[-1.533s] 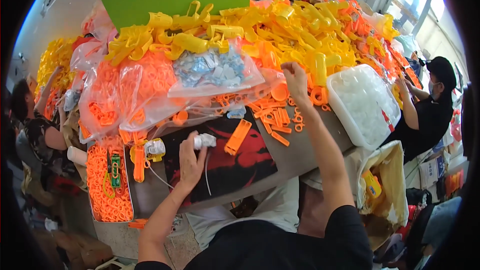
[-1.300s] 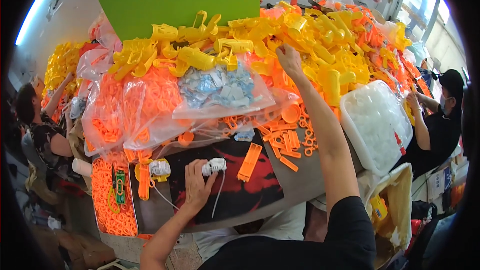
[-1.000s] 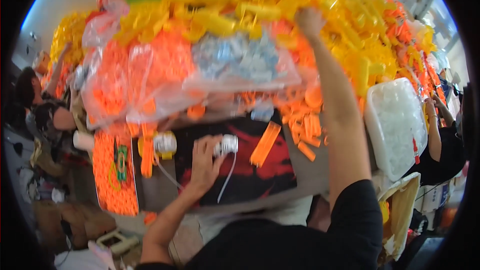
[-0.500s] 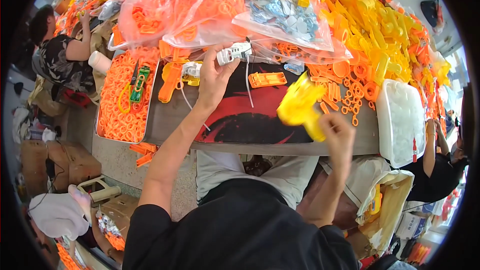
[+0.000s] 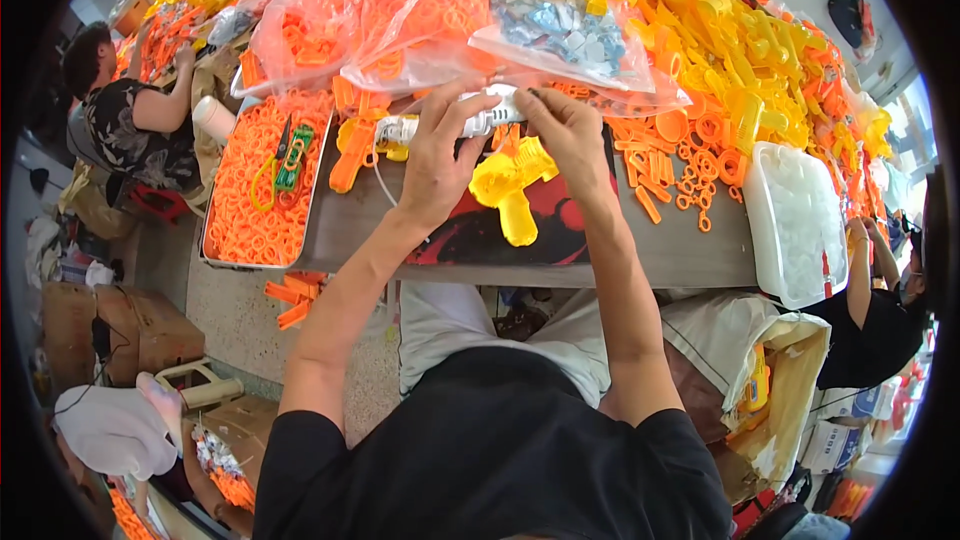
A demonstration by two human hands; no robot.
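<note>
A long grey table (image 5: 700,250) carries a black-and-red mat (image 5: 450,245). Over its far side, the left hand (image 5: 441,155) and right hand (image 5: 572,140) are close together, with a yellow, pistol-shaped plastic shell (image 5: 514,190) lying nearer, between them; both hands' fingers grip opposite ends of a small white, tube-shaped plastic part (image 5: 498,114).

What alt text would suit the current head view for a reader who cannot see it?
A person's left hand and right hand hold a white plastic part above a table. A yellow plastic shell lies on the black-and-red mat below; heaped yellow parts and clear bags of orange pieces lie beyond.
</note>
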